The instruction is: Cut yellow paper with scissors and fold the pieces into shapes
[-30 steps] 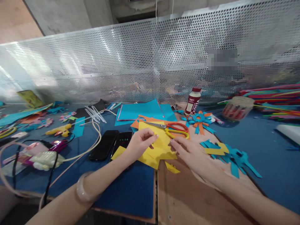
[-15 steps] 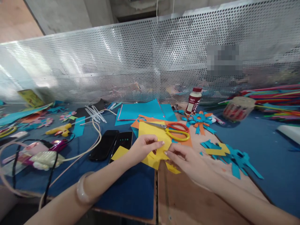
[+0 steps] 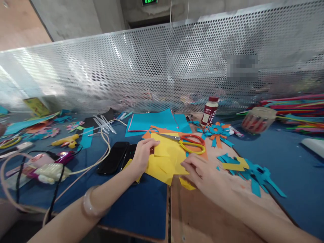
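Note:
A piece of yellow paper [image 3: 174, 163] spreads between my hands, over other yellow paper on the table; their edges blend together. My left hand [image 3: 143, 153] pinches it at its upper left side with curled fingers. At its right edge, my right hand [image 3: 199, 168] has thumb and fingertips closed together on the paper. Just beyond lies a pair of scissors [image 3: 191, 141] with red and yellow handles, blades pointing left, on yellow and orange paper. A yellow scrap [image 3: 187, 183] rests below the right fingertips. Two dark phones [image 3: 113, 158] lie left of my left hand, one partly covered.
Blue paper sheets [image 3: 153, 120] lie at the back, near a bottle with a dark red cap [image 3: 209, 111]. Blue and orange paper flowers [image 3: 217, 131] sit to the right. A yellow glue gun [image 3: 66, 140] and looping cables [image 3: 107, 145] occupy the left. A perforated metal screen [image 3: 141, 67] stands behind.
The folded yellow piece has been opened out flatter. My left hand has moved left and slightly up, away from my right hand, which has shifted slightly right.

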The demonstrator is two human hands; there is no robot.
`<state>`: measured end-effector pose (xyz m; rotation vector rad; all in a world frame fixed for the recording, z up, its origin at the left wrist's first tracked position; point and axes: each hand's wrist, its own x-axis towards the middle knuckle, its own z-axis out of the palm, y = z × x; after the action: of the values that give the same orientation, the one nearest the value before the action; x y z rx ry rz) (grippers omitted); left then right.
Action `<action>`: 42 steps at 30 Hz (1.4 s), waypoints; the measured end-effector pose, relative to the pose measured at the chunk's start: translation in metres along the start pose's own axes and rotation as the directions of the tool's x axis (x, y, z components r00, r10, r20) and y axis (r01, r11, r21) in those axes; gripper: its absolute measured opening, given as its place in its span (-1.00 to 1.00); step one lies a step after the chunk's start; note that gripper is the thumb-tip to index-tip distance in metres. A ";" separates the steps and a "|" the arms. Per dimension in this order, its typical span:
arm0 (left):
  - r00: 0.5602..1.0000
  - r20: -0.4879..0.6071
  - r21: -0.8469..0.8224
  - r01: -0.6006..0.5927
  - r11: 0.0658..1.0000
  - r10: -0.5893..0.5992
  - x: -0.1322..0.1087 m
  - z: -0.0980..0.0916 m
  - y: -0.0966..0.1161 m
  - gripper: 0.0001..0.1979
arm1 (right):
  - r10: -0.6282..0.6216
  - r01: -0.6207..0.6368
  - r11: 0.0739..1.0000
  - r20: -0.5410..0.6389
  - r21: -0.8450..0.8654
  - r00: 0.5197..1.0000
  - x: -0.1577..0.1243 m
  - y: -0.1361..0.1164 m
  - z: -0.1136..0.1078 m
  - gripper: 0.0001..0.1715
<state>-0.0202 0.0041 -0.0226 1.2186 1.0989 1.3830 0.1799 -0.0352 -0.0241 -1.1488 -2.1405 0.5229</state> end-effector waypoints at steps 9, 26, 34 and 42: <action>0.990 0.141 0.171 -0.030 0.985 0.006 -0.020 0.014 0.003 -0.68 | -0.354 0.293 0.896 -0.137 -0.334 0.925 -0.005 -0.007 0.010 -0.80; 0.959 0.282 0.344 -0.063 0.937 -0.039 -0.017 0.016 0.004 -0.59 | 0.117 -0.128 0.982 0.083 0.139 0.990 0.001 -0.003 0.007 -0.75; 0.931 0.353 0.309 -0.019 0.951 -0.096 -0.015 0.016 0.000 -0.65 | 0.287 -0.266 0.894 -0.004 0.361 0.958 0.001 0.001 0.010 -0.69; 0.904 0.421 0.197 -0.004 0.980 -0.080 -0.010 0.015 -0.006 -0.76 | 0.361 -0.303 0.863 -0.074 0.404 0.930 0.008 -0.002 0.004 -0.75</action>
<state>-0.0047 -0.0044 -0.0281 1.5445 0.9500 0.9279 0.1730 -0.0295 -0.0226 -1.2841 -1.6181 0.9403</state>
